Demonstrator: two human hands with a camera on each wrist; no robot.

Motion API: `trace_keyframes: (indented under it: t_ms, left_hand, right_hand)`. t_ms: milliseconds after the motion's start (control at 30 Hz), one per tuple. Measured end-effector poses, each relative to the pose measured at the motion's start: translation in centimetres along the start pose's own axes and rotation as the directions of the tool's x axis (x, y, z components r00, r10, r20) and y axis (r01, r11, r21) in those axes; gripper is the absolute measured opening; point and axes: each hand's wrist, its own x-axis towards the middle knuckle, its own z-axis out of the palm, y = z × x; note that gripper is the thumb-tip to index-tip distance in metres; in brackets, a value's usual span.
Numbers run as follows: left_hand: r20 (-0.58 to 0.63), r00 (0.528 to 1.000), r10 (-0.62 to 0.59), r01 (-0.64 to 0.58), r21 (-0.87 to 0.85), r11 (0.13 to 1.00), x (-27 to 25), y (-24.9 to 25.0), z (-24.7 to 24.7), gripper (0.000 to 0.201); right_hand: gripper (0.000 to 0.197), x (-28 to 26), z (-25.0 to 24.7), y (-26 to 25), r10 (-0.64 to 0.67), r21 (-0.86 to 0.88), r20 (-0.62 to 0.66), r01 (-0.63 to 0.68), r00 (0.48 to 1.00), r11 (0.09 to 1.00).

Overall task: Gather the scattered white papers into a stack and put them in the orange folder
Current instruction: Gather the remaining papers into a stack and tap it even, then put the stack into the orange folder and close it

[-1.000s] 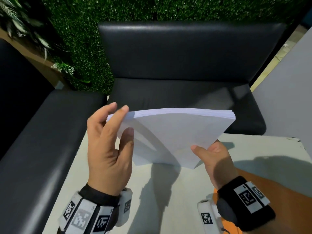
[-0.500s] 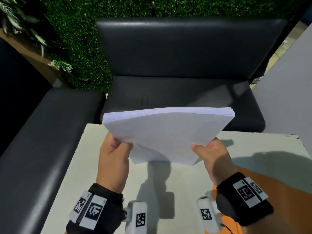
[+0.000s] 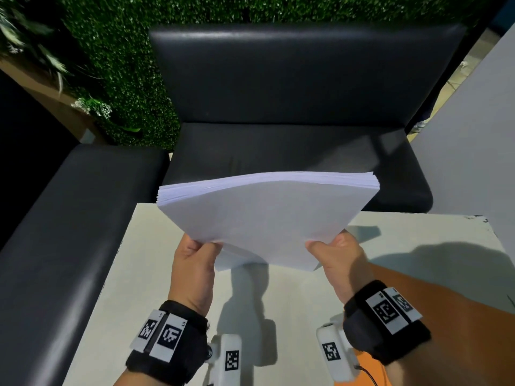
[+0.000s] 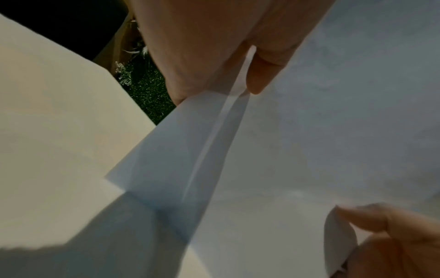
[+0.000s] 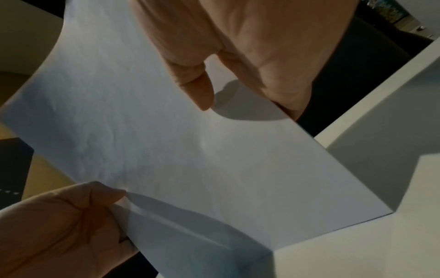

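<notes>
A thick stack of white papers (image 3: 267,218) is held tilted above the white table (image 3: 156,288). My left hand (image 3: 203,246) pinches its lower left corner, thumb on the near face. My right hand (image 3: 323,245) pinches the lower right corner the same way. In the left wrist view the left thumb (image 4: 259,79) presses on the paper (image 4: 321,131). From the right wrist, the right thumb (image 5: 200,92) lies on the sheet (image 5: 154,141), with the left hand (image 5: 59,225) below. The orange folder (image 3: 459,330) lies flat on the table under my right forearm.
A black leather sofa (image 3: 292,140) stands beyond the table's far edge, and another black seat (image 3: 55,232) runs along the left. An artificial green hedge (image 3: 125,65) covers the back wall. A grey wall (image 3: 479,149) rises at the right.
My left hand has moved from the stack's upper left edge, where it lay open, down to the lower left corner and taken hold. The right hand has kept its grip.
</notes>
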Motion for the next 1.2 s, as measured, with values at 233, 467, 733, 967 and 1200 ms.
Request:
trace_keyframes:
  t_ms: [233,467,733,967,1200]
  left_hand:
    - [-0.021,0.998,-0.059,0.062,0.275,0.959,0.3,-0.5,0.0,0.033]
    - [-0.059,0.976,-0.212,0.214,0.474,0.854,-0.4,1.9,0.8,0.024]
    - [-0.035,0.923,-0.384,0.365,0.401,0.84,-2.8,3.5,1.6,0.023]
    - [0.018,0.949,-0.314,0.268,0.475,0.838,-4.6,1.9,2.7,0.021]
    - [-0.019,0.902,-0.432,0.259,0.823,0.505,-11.8,-4.1,5.0,0.048]
  right_hand:
    - [0.027,0.3,-0.2,-0.3,0.037,-0.088,0.019,-0.035,0.999,0.996]
    - [0.027,-1.4,-1.6,-2.2,0.144,-0.179,-0.005,-0.142,0.99,0.974]
    - [0.036,-4.9,-4.1,-1.2,0.21,-0.105,0.112,-0.199,0.971,0.974]
    - [0.032,-7.6,-6.4,-0.6,0.149,-0.008,0.008,-0.149,0.989,0.989]
    - [0.027,-8.8,-13.5,-3.0,-0.065,-0.024,-0.234,0.061,0.97,0.998]
